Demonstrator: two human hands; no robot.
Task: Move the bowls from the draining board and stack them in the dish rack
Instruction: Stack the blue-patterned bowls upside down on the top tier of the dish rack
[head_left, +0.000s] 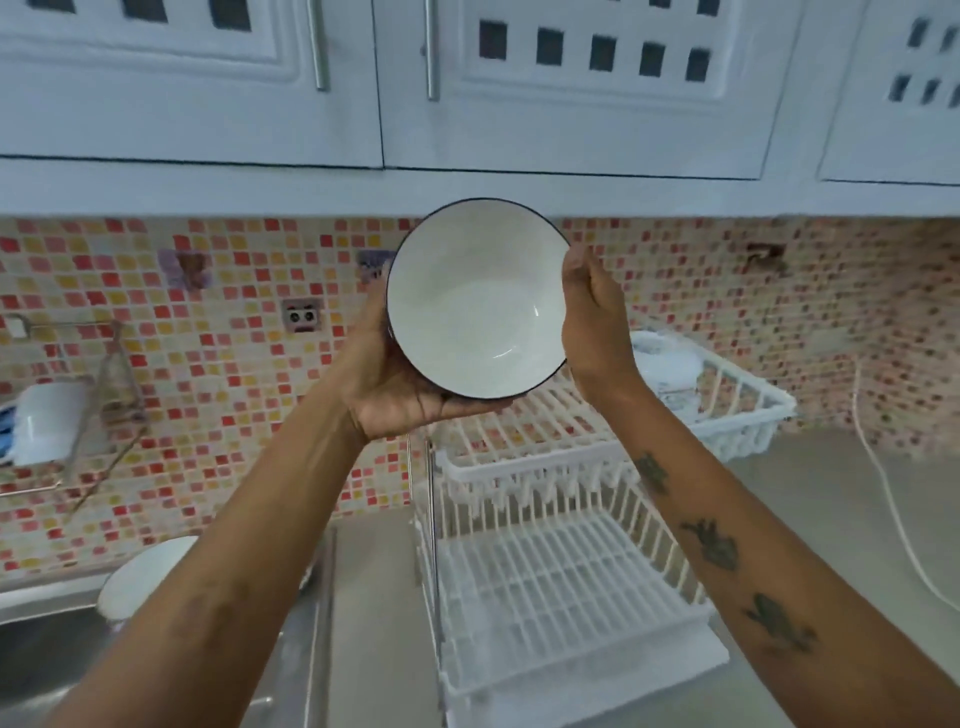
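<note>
A white bowl (475, 299) with a dark rim is held high in front of the tiled wall, its inside tilted toward me. My left hand (387, 387) cups it from below and from the left. My right hand (592, 317) presses flat against its right edge. The bowl hangs above the upper tier of the white two-tier dish rack (550, 577), which stands on the counter below my arms. Another white bowl (143, 577) sits at the lower left on the steel draining board (306, 613), partly hidden by my left forearm.
White wall cupboards (571, 104) hang close above the bowl. A second white basket (727, 395) with white items stands at the back right. A white cable (893, 509) runs down the right counter. A soap holder (47, 421) is on the left wall.
</note>
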